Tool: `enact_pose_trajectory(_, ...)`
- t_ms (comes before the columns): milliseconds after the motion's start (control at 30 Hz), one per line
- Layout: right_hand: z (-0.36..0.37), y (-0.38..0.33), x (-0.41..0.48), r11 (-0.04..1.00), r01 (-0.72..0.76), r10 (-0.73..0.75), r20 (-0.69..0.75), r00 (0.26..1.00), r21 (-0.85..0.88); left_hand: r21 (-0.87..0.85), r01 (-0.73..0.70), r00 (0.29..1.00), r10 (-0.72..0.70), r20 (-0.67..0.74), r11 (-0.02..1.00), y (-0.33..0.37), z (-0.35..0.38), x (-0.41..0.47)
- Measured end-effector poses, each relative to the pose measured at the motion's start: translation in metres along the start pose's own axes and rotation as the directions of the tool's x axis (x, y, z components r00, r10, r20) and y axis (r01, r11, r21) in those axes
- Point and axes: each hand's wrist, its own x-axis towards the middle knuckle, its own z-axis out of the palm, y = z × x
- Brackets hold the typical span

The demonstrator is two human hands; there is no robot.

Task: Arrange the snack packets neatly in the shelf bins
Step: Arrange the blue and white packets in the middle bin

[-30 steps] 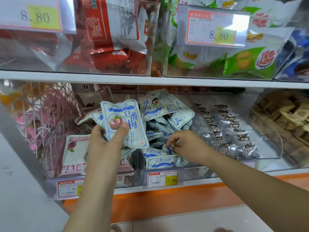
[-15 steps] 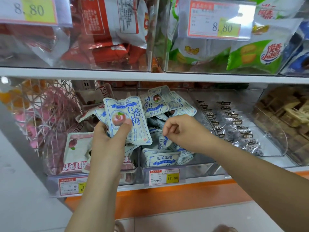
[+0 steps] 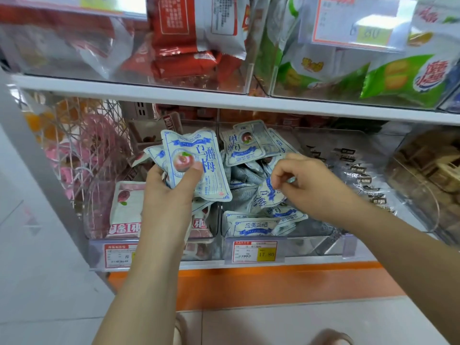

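Left hand grips a stack of packets upright, just left of the middle bin; right hand, over it, pinches a loose packet.

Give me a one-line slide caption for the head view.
Left hand grips blue-and-white plum packets; right hand pinches one packet in the clear bin.

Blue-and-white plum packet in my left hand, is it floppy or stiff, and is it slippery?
Probably floppy: the blue-and-white packet bows and creases where the left hand grips it. Likely light, since one grip holds several. Its smooth film may slip.
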Motion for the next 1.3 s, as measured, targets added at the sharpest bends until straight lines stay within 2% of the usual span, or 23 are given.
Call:
enact_pose_trajectory(100,0.0,-0.005,-0.008,0.994,-0.009,0.027,-0.166,0.986,0.109,-0.01,-0.002,1.0,0.002,0.0,1.0,0.002,-0.002,-0.001)
enact_pose_trajectory(200,-0.009,-0.007,-0.016,0.991,-0.013,0.042,-0.223,0.974,0.133,-0.026,-0.003,1.0,0.003,-0.008,1.0,0.002,-0.004,0.0)
enact_pose_trajectory(367,-0.024,0.0,-0.024,0.999,0.006,0.002,-0.199,0.98,0.04,-0.051,0.008,1.0,-0.008,-0.01,0.999,0.004,-0.004,0.0)
enact_pose_trajectory(467,-0.025,0.002,-0.028,0.996,0.075,-0.081,-0.183,0.98,-0.039,-0.039,0.005,1.0,-0.005,-0.009,0.999,0.004,-0.004,-0.002)
enact_pose_trajectory(567,-0.028,0.001,-0.026,0.989,0.14,-0.145,-0.167,0.975,-0.043,-0.017,0.012,1.0,-0.012,-0.006,1.0,0.004,-0.005,-0.005)
enact_pose_trajectory(700,-0.017,0.0,-0.012,0.991,0.132,-0.131,-0.032,0.991,0.014,0.005,0.016,1.0,-0.016,-0.015,1.0,0.003,-0.003,-0.004)
enact_pose_trajectory(900,0.005,-0.008,0.023,0.954,-0.104,0.058,0.168,0.984,0.283,0.006,0.01,1.0,-0.01,-0.016,1.0,0.001,-0.001,-0.001)
enact_pose_trajectory(1033,0.03,-0.001,0.027,0.982,-0.128,0.075,0.339,0.938,0.136,0.004,0.005,1.0,-0.005,-0.026,1.0,0.001,-0.002,0.0)
enact_pose_trajectory(1100,0.029,0.002,0.023,0.981,-0.171,0.116,0.426,0.897,0.093,-0.003,0.003,1.0,-0.003,-0.025,1.0,0.002,-0.003,0.0)
enact_pose_trajectory(1167,0.024,0.004,0.015,0.95,-0.296,0.198,0.547,0.813,0.096,-0.013,0.005,1.0,-0.005,-0.021,1.0,0.002,-0.004,0.0)
enact_pose_trajectory(1233,0.02,0.004,0.008,0.876,-0.455,0.266,0.629,0.731,0.158,-0.006,0.01,1.0,-0.01,-0.01,1.0,0.002,-0.004,-0.001)
enact_pose_trajectory(1300,0.021,0.002,0.007,0.812,-0.539,0.281,0.66,0.697,0.223,-0.001,0.011,1.0,-0.011,-0.004,1.0,0.002,-0.005,-0.001)
